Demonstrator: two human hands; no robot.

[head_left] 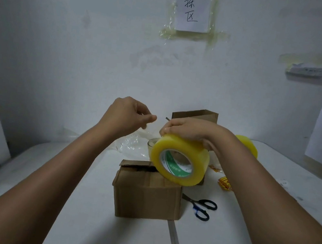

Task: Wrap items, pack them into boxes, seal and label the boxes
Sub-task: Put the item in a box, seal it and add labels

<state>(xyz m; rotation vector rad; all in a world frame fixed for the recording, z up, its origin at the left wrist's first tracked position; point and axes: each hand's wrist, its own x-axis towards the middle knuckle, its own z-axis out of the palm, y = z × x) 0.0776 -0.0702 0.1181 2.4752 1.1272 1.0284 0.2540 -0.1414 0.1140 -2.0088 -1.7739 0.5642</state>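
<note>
A small cardboard box (147, 196) stands in the middle of the white table (94, 228), its top flaps folded down but slightly lifted at the left. Above it my right hand (188, 130) grips a big roll of yellowish clear tape (179, 160) from the top, the roll tilted with its hole facing me. My left hand (129, 114) is raised to the left of the roll, thumb and fingers pinched together on what looks like the tape's free end, which is hard to make out.
Black-handled scissors (203, 207) lie right of the box. Behind stand a second cardboard box (196, 114), another tape roll (247, 145), a glass cup (151, 144), crumpled clear plastic (132, 142) and orange packets (225, 183). A wall with a taped paper sign (192, 4) closes the back.
</note>
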